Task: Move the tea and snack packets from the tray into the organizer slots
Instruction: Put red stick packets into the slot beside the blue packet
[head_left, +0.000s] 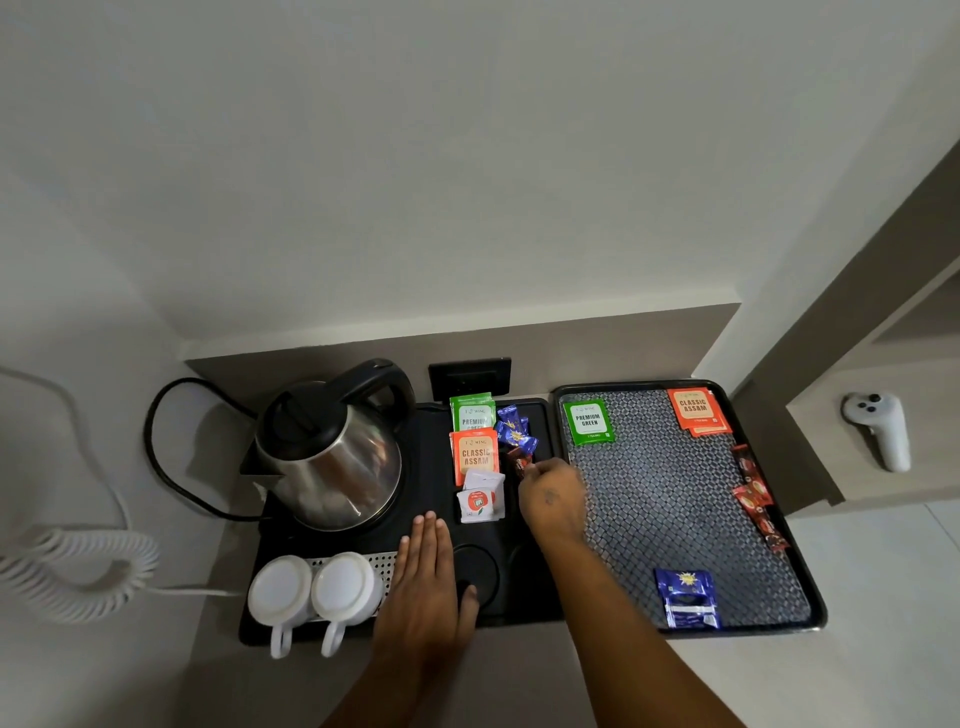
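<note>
The patterned tray (654, 499) at the right holds a green tea packet (588, 421), orange Assam packets (696, 410), red sachets (756, 493) along its right edge and a blue packet (687, 598) near the front. The black organizer (431, 467) at the left has slots holding a green packet (471, 411), an orange packet (475, 456), white sachets (480, 498) and blue packets (514, 431). My right hand (553, 496) pinches a dark red sachet (521, 464) over the slot beside the blue packets. My left hand (428, 577) lies flat on the organizer's front.
A steel kettle (332, 452) with a black cord stands on the organizer's left. Two upturned white cups (317, 590) sit at its front left. A white coiled cord (78, 561) lies far left. A white controller (878, 428) rests on the ledge at right.
</note>
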